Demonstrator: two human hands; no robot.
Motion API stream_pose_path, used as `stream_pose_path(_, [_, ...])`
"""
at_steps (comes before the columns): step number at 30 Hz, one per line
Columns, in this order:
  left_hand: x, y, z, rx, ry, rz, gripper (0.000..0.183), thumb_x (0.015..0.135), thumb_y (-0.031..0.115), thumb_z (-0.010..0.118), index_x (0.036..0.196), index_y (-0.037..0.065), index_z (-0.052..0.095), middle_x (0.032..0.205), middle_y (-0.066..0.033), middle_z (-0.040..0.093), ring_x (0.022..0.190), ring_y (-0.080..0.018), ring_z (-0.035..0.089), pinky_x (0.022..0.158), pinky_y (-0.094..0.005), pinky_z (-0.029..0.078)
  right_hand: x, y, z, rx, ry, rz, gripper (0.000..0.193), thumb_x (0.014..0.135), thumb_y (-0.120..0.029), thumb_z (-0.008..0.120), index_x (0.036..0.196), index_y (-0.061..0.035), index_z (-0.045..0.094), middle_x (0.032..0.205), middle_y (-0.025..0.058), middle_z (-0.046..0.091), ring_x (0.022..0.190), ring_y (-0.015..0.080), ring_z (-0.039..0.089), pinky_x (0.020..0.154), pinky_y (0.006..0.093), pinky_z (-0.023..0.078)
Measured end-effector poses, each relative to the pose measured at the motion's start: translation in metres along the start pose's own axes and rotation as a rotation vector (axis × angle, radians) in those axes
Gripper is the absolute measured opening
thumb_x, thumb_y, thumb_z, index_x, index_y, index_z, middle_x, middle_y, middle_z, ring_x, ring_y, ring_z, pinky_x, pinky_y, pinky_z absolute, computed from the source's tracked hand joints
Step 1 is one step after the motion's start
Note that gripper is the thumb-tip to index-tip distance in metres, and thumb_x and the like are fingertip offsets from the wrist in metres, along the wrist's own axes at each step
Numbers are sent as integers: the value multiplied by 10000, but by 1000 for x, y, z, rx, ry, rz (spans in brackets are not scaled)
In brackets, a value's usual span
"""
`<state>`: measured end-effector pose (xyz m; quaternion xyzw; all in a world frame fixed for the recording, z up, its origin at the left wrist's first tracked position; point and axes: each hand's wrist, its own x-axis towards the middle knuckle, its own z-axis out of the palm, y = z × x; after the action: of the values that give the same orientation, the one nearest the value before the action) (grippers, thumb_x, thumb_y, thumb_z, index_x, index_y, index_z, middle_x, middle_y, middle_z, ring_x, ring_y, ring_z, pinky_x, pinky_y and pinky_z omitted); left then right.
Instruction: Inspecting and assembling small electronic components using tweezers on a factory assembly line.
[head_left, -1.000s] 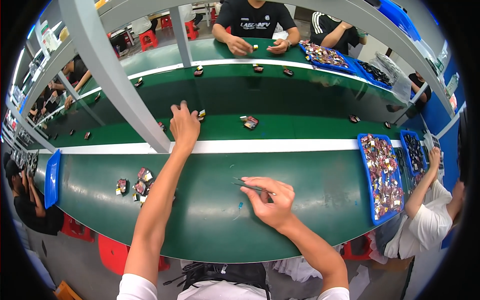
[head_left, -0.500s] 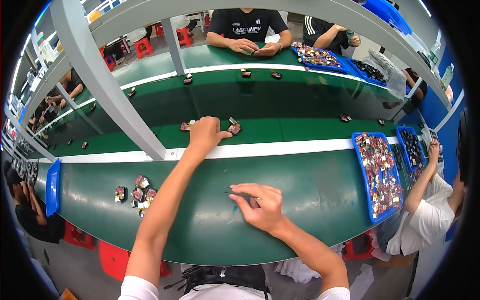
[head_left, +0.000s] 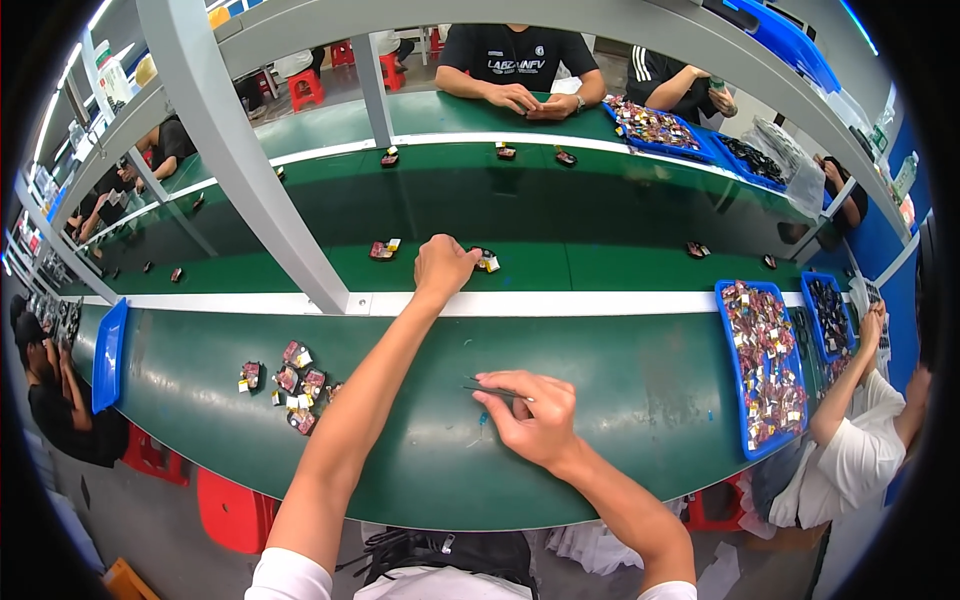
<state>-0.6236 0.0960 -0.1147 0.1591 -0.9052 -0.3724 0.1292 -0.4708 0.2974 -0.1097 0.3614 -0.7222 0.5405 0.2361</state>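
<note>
My left hand (head_left: 443, 268) reaches over the white rail onto the green belt, fingers closed at the left side of a small electronic module (head_left: 487, 260) with a dark red board, black casing and pale label; the fingertips partly hide it. Another such module (head_left: 383, 249) lies on the belt to its left. Over the near green worktop, my right hand (head_left: 535, 412) pinches a pair of thin dark tweezers (head_left: 500, 390), tips pointing left. Left of my left forearm sits a loose cluster of similar modules (head_left: 288, 379), partly hidden by the arm.
At right, a blue tray (head_left: 748, 455) holds many modules, beside a smaller blue tray (head_left: 808, 284) of black parts. A grey post (head_left: 235, 165) rises left of my left arm. Another blue tray (head_left: 110, 355) stands at the far left. Co-workers sit opposite and at both sides.
My left hand has moved right along the belt and its fingers have closed at the module. My right hand stays over the worktop with the tweezers. The whole view has shifted slightly.
</note>
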Motion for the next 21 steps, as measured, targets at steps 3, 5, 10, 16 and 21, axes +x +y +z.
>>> stream_pose_path(3, [-3,8,-4,-142,-108,-91,344,883,234,793,691,22,602,590,-87,636,467,-150,616,428,-303,494,0,0,-1,-3,-8,5,208,718,24,833,886,-43,733,901,82,781,379,57,393,428,226,362])
stream_pose_path(5, [-4,9,-4,-303,-127,-97,286,885,207,788,779,-2,624,596,-102,646,475,-146,624,430,-301,499,-1,-1,0,-1,-9,8,205,717,24,834,882,-45,733,899,79,781,379,57,393,429,225,363])
stream_pose_path(10, [-3,6,-5,-263,-109,-28,348,887,144,756,1165,-42,661,655,-110,690,483,-140,632,436,-296,510,2,-6,0,6,-48,55,178,746,-22,828,886,-67,729,897,47,779,405,105,503,442,247,412])
stream_pose_path(16, [-2,11,-6,-324,-274,-38,147,891,92,723,1003,-2,703,630,-95,673,472,-155,651,428,-305,511,3,-9,-5,-7,-46,35,206,719,7,834,883,-67,735,885,64,779,397,78,453,434,229,392])
stream_pose_path(21, [-16,4,-17,-445,-248,-8,104,914,42,652,928,-41,591,633,-122,667,461,-179,651,369,-312,479,-1,-8,1,-17,-28,76,208,696,48,825,868,-30,738,839,83,768,395,74,408,429,229,356])
